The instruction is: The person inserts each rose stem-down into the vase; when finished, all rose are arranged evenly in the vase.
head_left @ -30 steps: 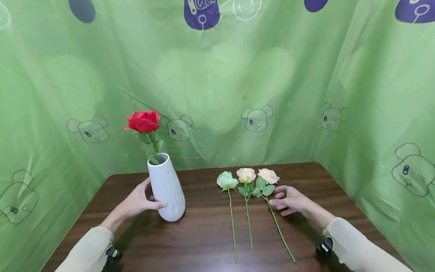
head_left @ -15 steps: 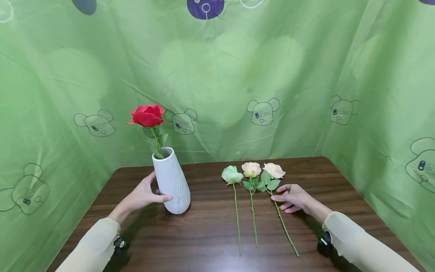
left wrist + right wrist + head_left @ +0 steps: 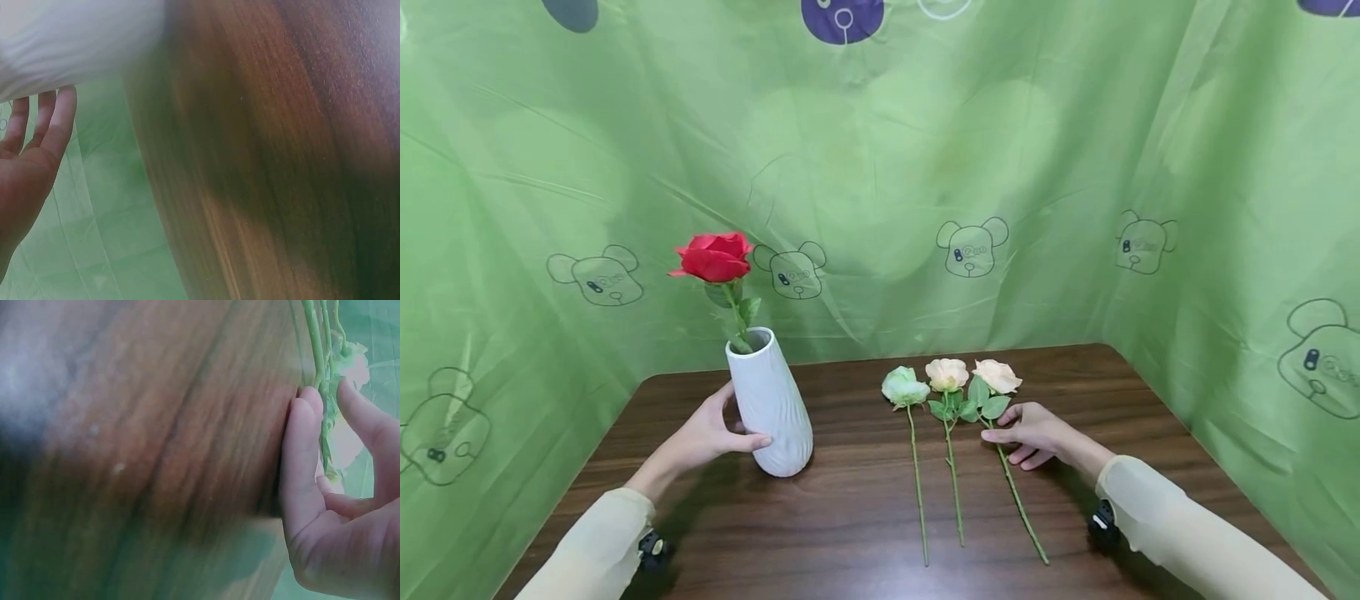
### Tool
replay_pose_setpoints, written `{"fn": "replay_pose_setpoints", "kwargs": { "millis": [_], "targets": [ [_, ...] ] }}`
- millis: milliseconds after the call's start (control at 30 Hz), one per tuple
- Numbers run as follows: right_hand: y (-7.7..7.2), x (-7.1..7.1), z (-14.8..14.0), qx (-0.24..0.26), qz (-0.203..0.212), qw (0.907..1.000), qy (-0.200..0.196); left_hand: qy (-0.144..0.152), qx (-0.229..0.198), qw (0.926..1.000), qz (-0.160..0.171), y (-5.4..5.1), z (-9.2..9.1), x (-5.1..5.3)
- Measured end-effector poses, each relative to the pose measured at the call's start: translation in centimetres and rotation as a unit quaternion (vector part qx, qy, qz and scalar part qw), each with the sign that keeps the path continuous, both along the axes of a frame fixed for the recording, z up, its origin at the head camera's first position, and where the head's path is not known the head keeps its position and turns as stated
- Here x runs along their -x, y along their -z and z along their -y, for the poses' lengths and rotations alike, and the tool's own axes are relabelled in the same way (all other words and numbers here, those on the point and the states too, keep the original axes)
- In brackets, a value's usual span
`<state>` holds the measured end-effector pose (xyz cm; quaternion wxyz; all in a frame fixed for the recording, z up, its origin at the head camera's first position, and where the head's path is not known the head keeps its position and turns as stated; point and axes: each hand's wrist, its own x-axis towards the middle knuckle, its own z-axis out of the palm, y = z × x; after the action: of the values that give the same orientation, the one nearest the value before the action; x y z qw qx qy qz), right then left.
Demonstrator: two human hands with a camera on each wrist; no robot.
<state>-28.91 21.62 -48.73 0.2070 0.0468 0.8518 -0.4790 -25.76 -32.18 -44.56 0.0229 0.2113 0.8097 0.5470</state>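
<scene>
A white ribbed vase (image 3: 770, 408) stands on the left side of the table, with one red rose (image 3: 711, 258) in its mouth. My left hand (image 3: 703, 433) holds the vase low down, thumb in front and fingers behind. To the right lie a pale green rose (image 3: 906, 387), a peach rose (image 3: 947, 375) and a second peach rose (image 3: 997, 377). At the rightmost stem is my right hand (image 3: 1033, 431). The right wrist view shows that stem (image 3: 315, 344) between thumb (image 3: 362, 412) and forefinger (image 3: 300, 444), with a small gap beside the thumb.
The dark wooden table (image 3: 842, 517) has its far edge close to a green curtain (image 3: 880, 183) printed with bear heads. Similar cloth hangs at both sides. Leaves of the two peach roses touch or overlap.
My right hand has moved slightly left onto the rightmost rose's stem, its thumb and fingers coming nearer each other. My left hand stays on the vase. The head view has shifted a little.
</scene>
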Motion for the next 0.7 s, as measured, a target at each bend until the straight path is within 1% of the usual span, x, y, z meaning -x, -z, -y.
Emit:
{"fn": "replay_pose_setpoints", "kwargs": {
  "millis": [133, 300, 400, 533, 700],
  "targets": [
    [-0.02, -0.06, 0.12, 0.010, 0.001, 0.9999, 0.006, -0.001, -0.002, 1.0000, 0.001, 0.08, 0.01, -0.07],
    [-0.01, -0.19, 0.20, 0.019, -0.006, 0.9998, 0.003, 0.006, -0.018, 0.9998, 0.011, 0.09, -0.02, -0.09],
    [0.27, -0.18, 0.16, 0.020, -0.007, 0.9998, 0.005, 0.012, -0.024, 0.9996, 0.012, 0.21, 0.01, -0.14],
    [0.61, -0.12, 0.08, 0.020, -0.007, 0.9998, 0.006, 0.011, -0.019, 0.9997, 0.010, 0.30, 0.08, -0.22],
    [0.42, -0.18, 0.42, 0.016, -0.012, 0.9997, 0.011, 0.004, -0.008, 0.9999, 0.009, 0.00, 0.23, -0.21]
  ]
}}
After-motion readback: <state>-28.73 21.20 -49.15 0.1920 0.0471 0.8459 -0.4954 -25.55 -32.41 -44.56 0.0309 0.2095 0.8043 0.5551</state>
